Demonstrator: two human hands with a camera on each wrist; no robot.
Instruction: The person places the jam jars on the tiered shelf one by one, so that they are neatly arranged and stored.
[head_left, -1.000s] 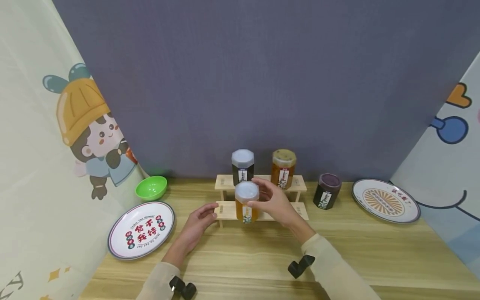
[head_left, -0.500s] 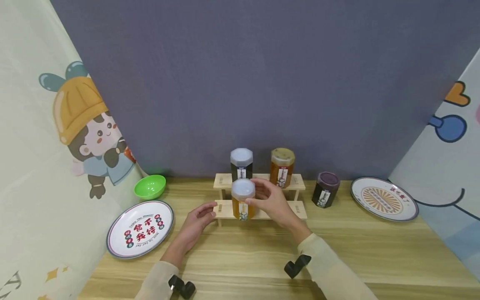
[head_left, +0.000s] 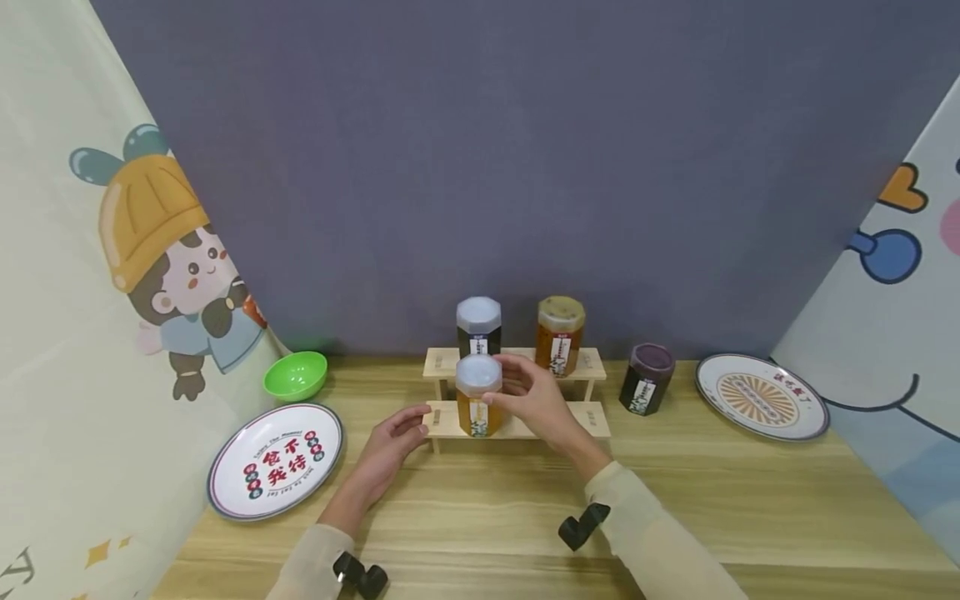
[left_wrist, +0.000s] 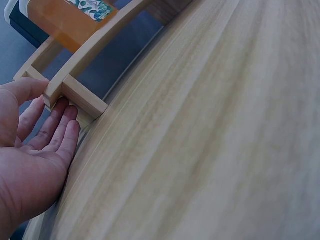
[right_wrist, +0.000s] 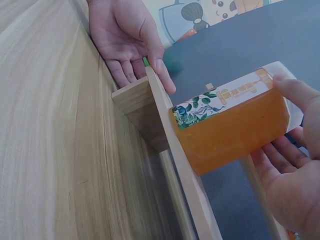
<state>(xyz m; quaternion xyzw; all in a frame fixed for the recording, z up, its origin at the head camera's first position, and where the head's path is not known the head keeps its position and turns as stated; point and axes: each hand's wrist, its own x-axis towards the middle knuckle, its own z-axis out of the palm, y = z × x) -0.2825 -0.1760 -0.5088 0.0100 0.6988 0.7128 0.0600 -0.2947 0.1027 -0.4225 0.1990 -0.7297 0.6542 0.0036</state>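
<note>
My right hand [head_left: 536,404] grips an amber honey jar [head_left: 480,410] with a white lid, thumb at the front and fingers on its right side near the lid. The jar stands upright on the lower step of a two-step wooden rack [head_left: 577,417], left of its middle. In the right wrist view its base meets the step board. My left hand [left_wrist: 37,145] holds the left end of that lower step, thumb over the top and fingers underneath. Behind, on the upper step, are a dark jar [head_left: 479,327] with a white lid and an amber jar [head_left: 559,337] with a yellowish lid.
A dark jar with a purple lid [head_left: 648,379] stands on the table right of the rack. Beyond it lies a plate [head_left: 708,385] with a sunburst pattern. To the left are a green bowl [head_left: 296,377] and a white plate [head_left: 232,479] with red characters. A dark backdrop [head_left: 480,167] rises behind.
The right hand has brought the honey jar slightly left and back, so its base now sits within the lower step's front edge. The left hand keeps its place at the rack's end.
</note>
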